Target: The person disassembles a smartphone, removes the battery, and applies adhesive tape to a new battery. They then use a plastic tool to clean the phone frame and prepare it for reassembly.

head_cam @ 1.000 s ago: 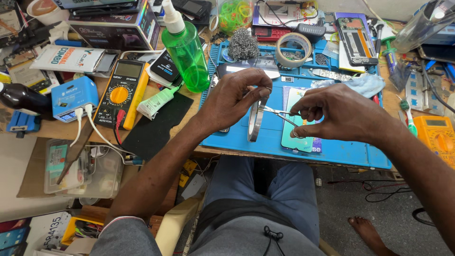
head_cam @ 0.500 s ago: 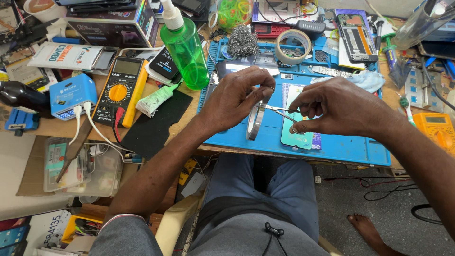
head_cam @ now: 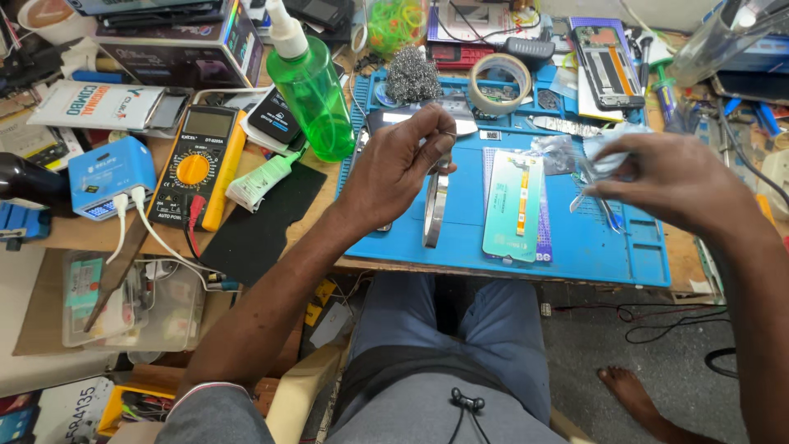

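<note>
1. Two hands busy: left hand (head_cam: 399,168) pinched on a phone frame (head_cam: 436,210) stood on edge on the blue mat (head_cam: 575,247); right hand (head_cam: 670,177) closed on tweezers (head_cam: 600,197).
2. Risk: the frame looks unsteady on edge and could tip onto the display panel (head_cam: 514,205) just beside it.
3. Clutter: green spray bottle (head_cam: 316,94), tape roll (head_cam: 499,82) and multimeter (head_cam: 197,164) crowd the mat's edges.

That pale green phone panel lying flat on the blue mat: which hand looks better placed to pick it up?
Probably the right hand: it hovers just beside the pale green phone panel, holding only thin metal tweezers. The left hand is on the far side, gripping a silver metal frame standing on edge.
</note>
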